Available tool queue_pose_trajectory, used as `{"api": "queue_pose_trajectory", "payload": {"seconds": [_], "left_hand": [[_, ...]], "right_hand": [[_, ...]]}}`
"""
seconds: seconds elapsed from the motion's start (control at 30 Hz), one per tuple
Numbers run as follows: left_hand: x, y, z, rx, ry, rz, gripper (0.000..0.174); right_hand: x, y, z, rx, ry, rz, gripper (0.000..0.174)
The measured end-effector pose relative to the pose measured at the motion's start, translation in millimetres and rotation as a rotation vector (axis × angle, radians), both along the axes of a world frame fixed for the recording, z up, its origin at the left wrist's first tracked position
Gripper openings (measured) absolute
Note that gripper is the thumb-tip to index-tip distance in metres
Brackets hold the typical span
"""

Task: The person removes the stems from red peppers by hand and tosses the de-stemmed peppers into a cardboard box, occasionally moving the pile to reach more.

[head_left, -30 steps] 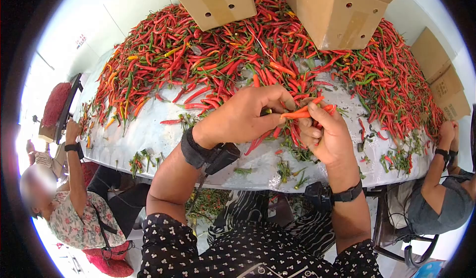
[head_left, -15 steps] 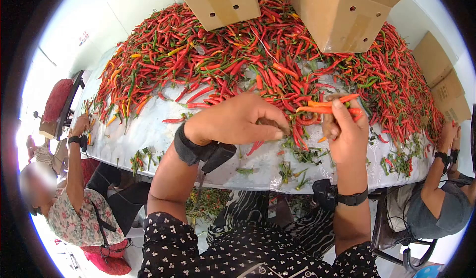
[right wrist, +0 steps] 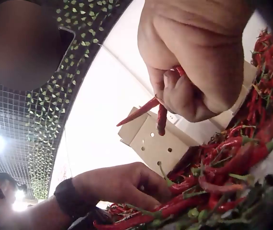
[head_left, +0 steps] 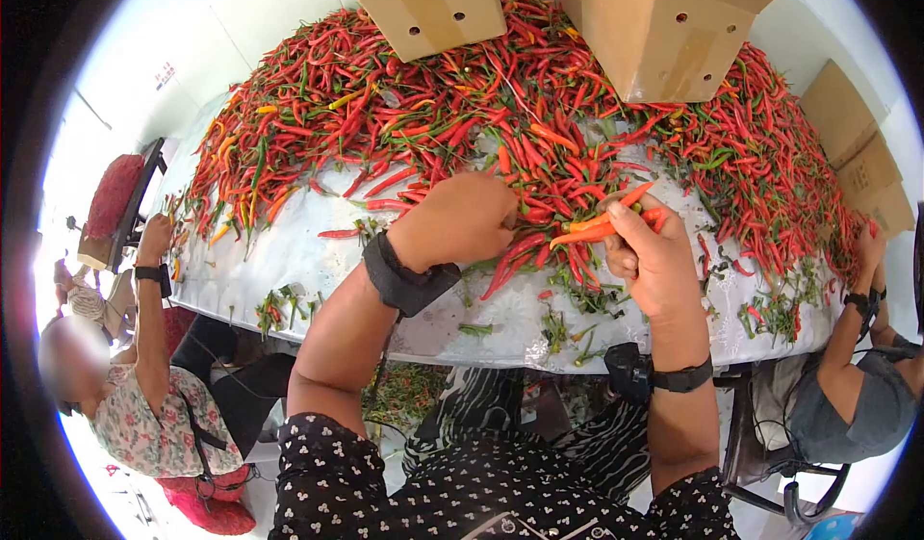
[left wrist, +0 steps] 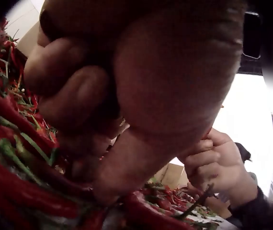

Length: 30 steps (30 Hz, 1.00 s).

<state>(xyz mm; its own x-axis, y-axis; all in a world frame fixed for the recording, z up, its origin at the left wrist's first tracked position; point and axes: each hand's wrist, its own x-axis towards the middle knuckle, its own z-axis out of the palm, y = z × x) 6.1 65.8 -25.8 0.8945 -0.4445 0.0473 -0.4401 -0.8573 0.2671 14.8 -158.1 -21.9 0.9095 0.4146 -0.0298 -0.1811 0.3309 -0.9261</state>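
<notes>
My right hand point(head_left: 654, 251) grips a few chili peppers, and two orange ones point(head_left: 587, 229) stick out to the left past its thumb. The tips of red chilies point(right wrist: 141, 111) poke from the same fist in the right wrist view. My left hand point(head_left: 457, 220) is down at the near edge of the heap, its fingers hidden in the head view. In the left wrist view its thumb and fingertips pinch a dark red chili pepper point(left wrist: 62, 179) among others with green stems.
A large heap of red chilies point(head_left: 318, 97) covers the back of the table point(head_left: 433, 333). Two cardboard boxes point(head_left: 423, 11) stand in it. Small piles of green stems point(head_left: 558, 336) lie near the front edge. Another person point(head_left: 159, 396) sits at the left, one more point(head_left: 857, 396) at the right.
My left hand has come away from the chilies in my right hand and moved down to the heap, fingers closing. The right hand moved right, then slightly back, still holding its chilies.
</notes>
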Motion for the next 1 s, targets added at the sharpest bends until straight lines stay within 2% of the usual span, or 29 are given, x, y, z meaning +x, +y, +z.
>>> {"api": "queue_pose_trajectory", "payload": {"seconds": [0.13, 0.2, 0.23, 0.3, 0.4, 0.5, 0.57, 0.7, 0.77, 0.87, 1.0], "left_hand": [[-0.2, 9.4, 6.4, -0.182, 0.048, -0.04, 0.018], [-2.4, 11.3, 27.1, -0.466, 0.322, 0.058, 0.015], [-2.8, 10.6, 28.6, -0.465, 0.323, 0.057, 0.015], [-5.2, 7.7, 29.8, -0.919, 0.439, 0.098, 0.012], [-8.8, -5.3, 34.2, -1.042, 0.592, 0.136, 0.011], [-14.0, -19.6, 33.6, -1.114, 0.598, 0.075, 0.01], [-12.1, -21.4, 27.3, -1.081, 0.544, 0.033, 0.01], [-8.0, -24.5, 14.5, -1.057, 0.417, -0.036, 0.011], [-7.5, -26.9, 14.3, -1.087, 0.441, -0.028, 0.01], [-6.4, -26.7, 11.5, -1.11, 0.485, -0.029, 0.01], [-8.7, -24.6, 13.7, -1.111, 0.507, -0.035, 0.01]], "right_hand": [[-2.0, 1.2, 1.0, -0.036, 0.045, 0.049, 0.013], [-1.7, 1.8, -1.3, -0.055, 0.051, 0.072, 0.012], [-1.7, 3.1, -4.0, -0.032, 0.06, 0.121, 0.011], [-3.8, 7.0, -6.0, -0.01, 0.069, 0.169, 0.01], [-7.7, 13.4, -6.9, -0.092, 0.056, 0.163, 0.009], [-10.0, 15.2, -6.3, -0.194, -0.042, 0.184, 0.009], [-11.3, 17.2, -6.0, -0.282, -0.147, 0.122, 0.009], [-12.8, 19.1, -8.6, -0.303, -0.189, 0.082, 0.009], [-12.6, 19.9, -11.6, -0.289, -0.276, 0.089, 0.01], [-16.1, 16.0, 1.1, -0.417, -0.235, 0.215, 0.008], [-12.1, 13.3, -5.7, -0.376, -0.139, 0.272, 0.013]]}}
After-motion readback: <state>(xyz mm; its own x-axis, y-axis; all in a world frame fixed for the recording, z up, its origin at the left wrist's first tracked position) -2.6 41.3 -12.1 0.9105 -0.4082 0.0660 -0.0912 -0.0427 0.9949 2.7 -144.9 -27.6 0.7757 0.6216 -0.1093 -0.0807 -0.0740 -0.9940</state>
